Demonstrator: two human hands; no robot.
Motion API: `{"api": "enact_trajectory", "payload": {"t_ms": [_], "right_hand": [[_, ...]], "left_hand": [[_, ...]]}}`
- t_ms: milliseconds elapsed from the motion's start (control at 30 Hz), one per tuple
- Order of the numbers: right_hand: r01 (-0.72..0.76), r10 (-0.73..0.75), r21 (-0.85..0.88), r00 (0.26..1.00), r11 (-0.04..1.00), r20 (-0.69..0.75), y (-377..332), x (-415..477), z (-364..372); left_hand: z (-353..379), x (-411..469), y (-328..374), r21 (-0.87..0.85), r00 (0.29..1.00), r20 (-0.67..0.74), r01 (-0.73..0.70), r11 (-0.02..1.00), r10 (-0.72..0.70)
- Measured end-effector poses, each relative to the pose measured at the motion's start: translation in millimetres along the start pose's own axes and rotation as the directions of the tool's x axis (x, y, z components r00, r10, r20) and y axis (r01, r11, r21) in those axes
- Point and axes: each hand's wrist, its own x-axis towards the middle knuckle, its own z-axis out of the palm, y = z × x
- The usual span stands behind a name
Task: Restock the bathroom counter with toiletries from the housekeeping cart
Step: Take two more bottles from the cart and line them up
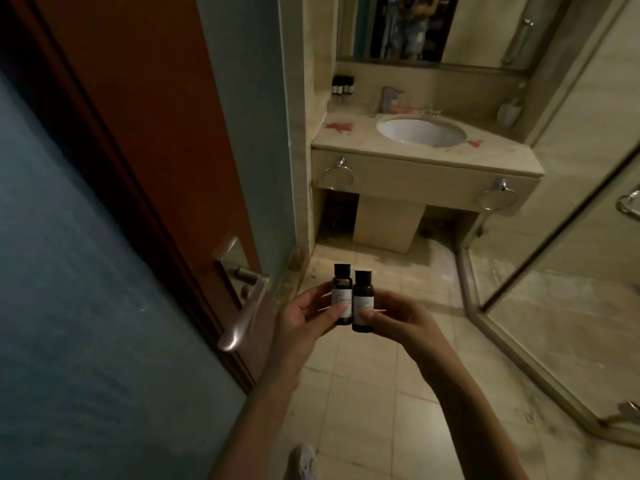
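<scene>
Where the view opens through the doorway, a brown door (149, 133) stands open at left. Pale tiled floor (363, 393) runs below, with a glass shower screen (561, 271) at right.

The tabletop (346, 140) sits against the far wall. It is beige stone with reddish patches near its left and right front. A mirror (433, 26) hangs above it. A white oval sink (420, 131) is set into the tabletop, with a tap (389, 98) behind it. Two towel rings (338, 177) hang on the front panel. A lever door handle (247, 310) is on the door edge.

The left hand (304, 317) and right hand (398, 318) are held out together over the floor, well apart from the tabletop.
- Left hand: fingers curled round the left bottle (342, 296), thumb on its label.
- Right hand: fingers curled round the right bottle (362, 303), thumb on its label.

Both bottles are dark with black caps and pale labels. They are upright and touch side by side, the left one slightly higher.

A row of small bottles (343, 85) stands at the tabletop's back left corner against the wall. It is blurred and the count is unclear.
</scene>
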Motion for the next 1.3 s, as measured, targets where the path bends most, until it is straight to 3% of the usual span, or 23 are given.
{"api": "enact_trajectory", "payload": {"t_ms": [300, 633, 967, 1300], "right_hand": [[-0.05, 0.053, 0.033, 0.995, 0.998, -0.082, 13, 72, -41], [-0.123, 0.125, 0.075, 0.992, 0.99, -0.018, 13, 221, -126], [-0.085, 0.087, 0.085, 0.996, 0.993, -0.028, -26, 357, -266], [-0.151, 0.143, 0.096, 0.986, 0.984, 0.09, -31, 476, -282]], "left_hand": [[22, 92, -12, 0.095, 0.994, 0.081, 0.071, 0.993, -0.079], [85, 235, -10, 0.148, 0.993, -0.081, 0.102, 0.984, -0.091], [194, 398, 15, 0.172, 0.994, -0.051, 0.105, 0.98, -0.098], [181, 503, 18, 0.09, 0.97, -0.167, 0.192, 0.977, -0.175]]}}
